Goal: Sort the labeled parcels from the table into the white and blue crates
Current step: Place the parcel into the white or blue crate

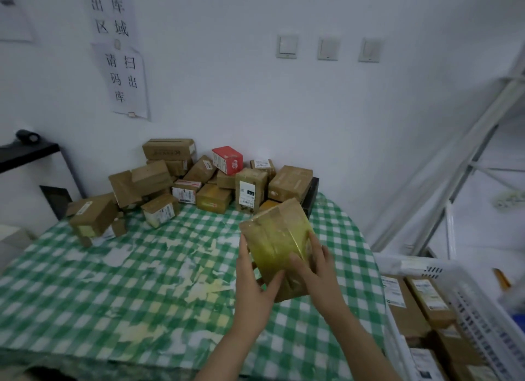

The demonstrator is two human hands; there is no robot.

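1. Heaped at 11 o'clock on the green-checked worktop (pixel 113 295), against the wall: pile of parcels (pixel 199 179).
2. Grips with the left hand (pixel 252 284) the left side of a yellow-taped parcel (pixel 275 238), raised above the worktop at 5 o'clock of the pile.
3. Clasps with the right hand (pixel 318 270) the same parcel's right side, fingers spread.
4. Stands at 3 o'clock of the hands, beside the worktop: white crate (pixel 466 301), labeled boxes inside.

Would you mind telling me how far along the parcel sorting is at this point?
Partly done: several labelled parcels already lie in the white crate. In hand: the left hand and right hand hold a yellow-taped parcel above the table. Left: a pile of boxes, one red box among them, waits at the table's far edge.
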